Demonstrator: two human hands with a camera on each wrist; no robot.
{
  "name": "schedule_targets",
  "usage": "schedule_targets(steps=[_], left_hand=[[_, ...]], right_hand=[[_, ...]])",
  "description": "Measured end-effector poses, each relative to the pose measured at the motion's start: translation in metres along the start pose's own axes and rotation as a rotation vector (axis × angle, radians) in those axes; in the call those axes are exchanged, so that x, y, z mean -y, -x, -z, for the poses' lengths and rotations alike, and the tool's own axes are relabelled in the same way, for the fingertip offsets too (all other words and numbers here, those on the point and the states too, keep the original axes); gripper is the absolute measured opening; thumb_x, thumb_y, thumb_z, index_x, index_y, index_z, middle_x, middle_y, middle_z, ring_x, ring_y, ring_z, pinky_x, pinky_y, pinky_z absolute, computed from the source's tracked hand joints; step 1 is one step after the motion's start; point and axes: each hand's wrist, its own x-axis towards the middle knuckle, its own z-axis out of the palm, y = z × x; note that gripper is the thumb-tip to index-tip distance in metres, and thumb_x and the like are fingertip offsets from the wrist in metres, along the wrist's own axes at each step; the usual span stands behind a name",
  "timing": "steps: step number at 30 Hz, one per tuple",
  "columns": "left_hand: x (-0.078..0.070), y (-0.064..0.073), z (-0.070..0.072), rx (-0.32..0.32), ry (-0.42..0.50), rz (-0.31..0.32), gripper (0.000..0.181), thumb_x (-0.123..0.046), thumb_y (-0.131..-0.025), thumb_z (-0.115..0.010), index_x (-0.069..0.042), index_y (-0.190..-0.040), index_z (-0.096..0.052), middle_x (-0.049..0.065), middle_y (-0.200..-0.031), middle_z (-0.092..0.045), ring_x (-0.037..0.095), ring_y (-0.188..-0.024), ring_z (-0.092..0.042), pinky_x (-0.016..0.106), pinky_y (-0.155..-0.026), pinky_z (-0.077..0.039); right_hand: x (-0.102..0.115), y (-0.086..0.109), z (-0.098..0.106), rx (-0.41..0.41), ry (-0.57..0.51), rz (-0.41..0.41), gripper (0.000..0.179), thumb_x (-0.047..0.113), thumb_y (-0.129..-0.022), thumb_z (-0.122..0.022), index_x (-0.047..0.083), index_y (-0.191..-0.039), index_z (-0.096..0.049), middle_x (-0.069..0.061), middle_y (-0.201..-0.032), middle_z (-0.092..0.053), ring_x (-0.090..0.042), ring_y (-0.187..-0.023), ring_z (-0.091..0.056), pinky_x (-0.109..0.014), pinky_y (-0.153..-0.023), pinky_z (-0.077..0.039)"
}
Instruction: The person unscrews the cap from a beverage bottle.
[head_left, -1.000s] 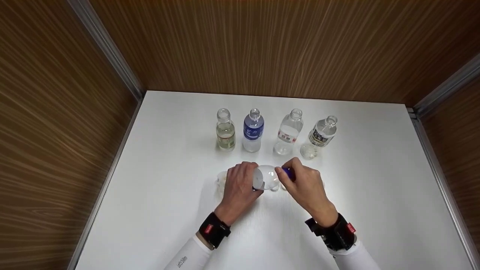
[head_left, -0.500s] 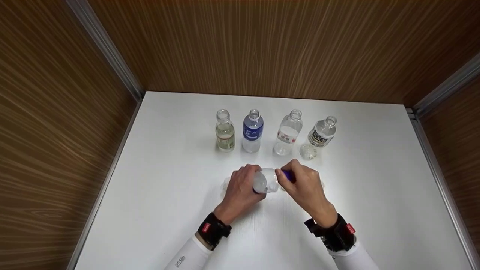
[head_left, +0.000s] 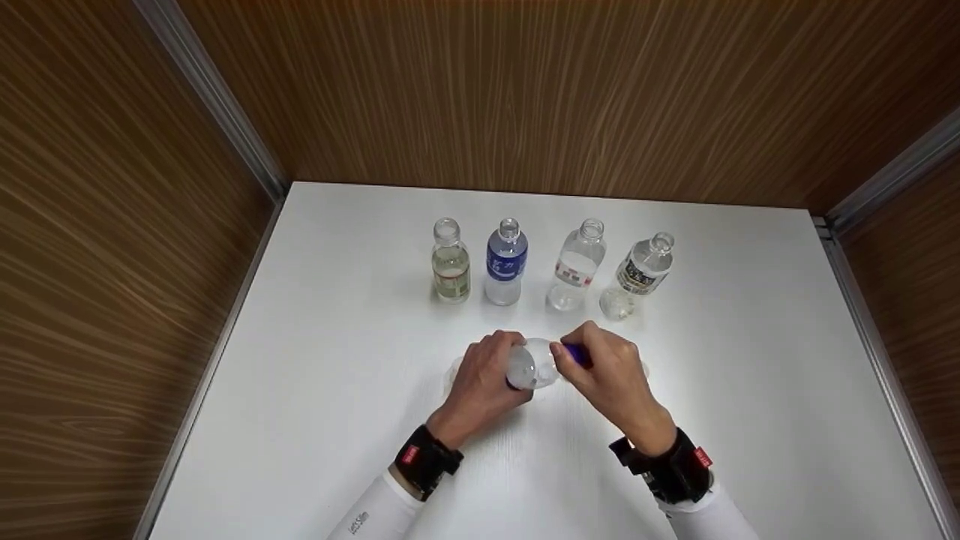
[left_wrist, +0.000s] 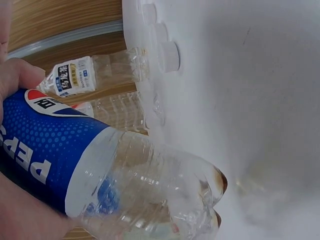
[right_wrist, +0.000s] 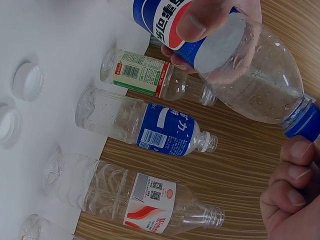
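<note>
A clear Pepsi bottle (head_left: 541, 358) with a blue label is between the two hands. My left hand (head_left: 484, 379) grips it round the label, which shows large in the left wrist view, and the lobed base (left_wrist: 200, 185) is just above the table there. Droplets cling inside the shoulder (right_wrist: 265, 80) in the right wrist view. At the top, my right hand (head_left: 611, 375) pinches the blue bottle cap (right_wrist: 306, 120) with curled fingers. The cap sits on the bottle's neck, mostly hidden by the fingers in the head view.
Several uncapped bottles stand in a row beyond the hands: a green-tinted one (head_left: 451, 270), a blue-labelled one (head_left: 506, 259), a red-and-white-labelled one (head_left: 575, 266) and a dark-labelled one (head_left: 641, 274). White caps (right_wrist: 29, 81) lie on the white table (head_left: 315, 337). Wood-grain panels (head_left: 480, 97) surround it.
My left hand and the Pepsi bottle have shifted slightly toward my body and right. The right hand stays almost in place, its fingers still at the cap.
</note>
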Motion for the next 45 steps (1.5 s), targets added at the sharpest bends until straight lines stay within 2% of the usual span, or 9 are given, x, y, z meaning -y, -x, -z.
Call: schedule_targets(steps=[6, 11, 15, 23, 28, 32, 39, 42, 45], left_hand=[[0.001, 0.000, 0.001, 0.023, 0.032, -0.004, 0.061, -0.016, -0.070, -0.089, -0.008, -0.120, -0.057, 0.005, -0.111, -0.068, 0.021, -0.101, -0.064, 0.041, -0.088, -0.051], [0.004, 0.000, 0.001, 0.020, 0.046, -0.035, 0.060, -0.016, -0.068, -0.088, -0.007, -0.119, -0.057, 0.005, -0.110, -0.068, 0.022, -0.099, -0.065, 0.040, -0.086, -0.051], [0.004, 0.000, 0.003, 0.040, 0.062, -0.035, 0.061, -0.017, -0.068, -0.089, -0.008, -0.119, -0.058, 0.005, -0.110, -0.068, 0.022, -0.098, -0.065, 0.040, -0.085, -0.052], [0.004, 0.000, 0.007, 0.122, 0.121, -0.018, 0.062, -0.017, -0.069, -0.089, -0.009, -0.121, -0.056, 0.004, -0.116, -0.067, 0.022, -0.099, -0.064, 0.040, -0.087, -0.052], [0.004, -0.001, 0.010, 0.203, 0.171, 0.025, 0.065, -0.017, -0.071, -0.090, -0.009, -0.125, -0.055, 0.004, -0.120, -0.067, 0.023, -0.106, -0.063, 0.042, -0.095, -0.050], [0.005, -0.002, 0.012, 0.254, 0.214, 0.035, 0.064, -0.015, -0.073, -0.089, -0.011, -0.126, -0.054, 0.004, -0.121, -0.066, 0.021, -0.110, -0.063, 0.042, -0.098, -0.048], [0.008, 0.000, 0.016, 0.331, 0.350, 0.055, 0.059, -0.012, -0.075, -0.087, -0.013, -0.124, -0.055, 0.001, -0.117, -0.066, 0.017, -0.105, -0.060, 0.035, -0.092, -0.049], [0.009, 0.001, 0.016, 0.333, 0.377, 0.064, 0.059, -0.011, -0.074, -0.087, -0.012, -0.124, -0.055, 0.002, -0.116, -0.065, 0.017, -0.103, -0.060, 0.034, -0.091, -0.049], [0.008, 0.001, 0.015, 0.275, 0.309, 0.053, 0.059, -0.013, -0.073, -0.088, -0.011, -0.123, -0.056, 0.003, -0.114, -0.066, 0.018, -0.101, -0.061, 0.036, -0.089, -0.050]], right_hand=[[0.000, 0.000, 0.000, -0.009, -0.008, 0.017, 0.032, 0.035, -0.104, -0.061, 0.008, -0.087, -0.059, 0.001, -0.070, -0.063, -0.007, -0.058, -0.050, -0.027, -0.048, -0.041], [0.000, 0.000, 0.000, -0.005, -0.047, 0.025, 0.035, 0.037, -0.105, -0.058, 0.008, -0.086, -0.058, 0.003, -0.070, -0.063, -0.007, -0.058, -0.049, -0.027, -0.048, -0.041], [0.000, 0.000, 0.001, 0.001, -0.057, 0.033, 0.036, 0.038, -0.105, -0.058, 0.007, -0.087, -0.058, 0.003, -0.070, -0.062, -0.007, -0.059, -0.049, -0.026, -0.049, -0.041], [0.000, 0.001, 0.002, 0.001, -0.048, 0.050, 0.037, 0.039, -0.105, -0.058, 0.007, -0.087, -0.059, 0.003, -0.068, -0.059, -0.007, -0.059, -0.048, -0.026, -0.050, -0.041], [-0.001, 0.001, 0.003, 0.015, -0.059, 0.064, 0.036, 0.039, -0.105, -0.058, 0.008, -0.087, -0.059, 0.004, -0.068, -0.056, -0.006, -0.060, -0.046, -0.025, -0.051, -0.039], [-0.001, 0.001, 0.005, 0.039, -0.069, 0.088, 0.035, 0.038, -0.105, -0.058, 0.007, -0.089, -0.060, 0.004, -0.069, -0.055, -0.006, -0.061, -0.046, -0.024, -0.052, -0.039], [-0.001, 0.000, 0.008, 0.113, -0.087, 0.150, 0.029, 0.036, -0.106, -0.060, 0.008, -0.098, -0.063, 0.005, -0.078, -0.057, -0.006, -0.067, -0.048, -0.020, -0.058, -0.041], [-0.001, -0.001, 0.008, 0.136, -0.084, 0.180, 0.027, 0.034, -0.106, -0.060, 0.008, -0.101, -0.064, 0.005, -0.082, -0.057, -0.006, -0.071, -0.048, -0.020, -0.062, -0.041], [-0.002, -0.001, 0.007, 0.126, -0.068, 0.167, 0.029, 0.035, -0.106, -0.058, 0.007, -0.103, -0.064, 0.005, -0.084, -0.059, -0.006, -0.072, -0.050, -0.021, -0.062, -0.043]])
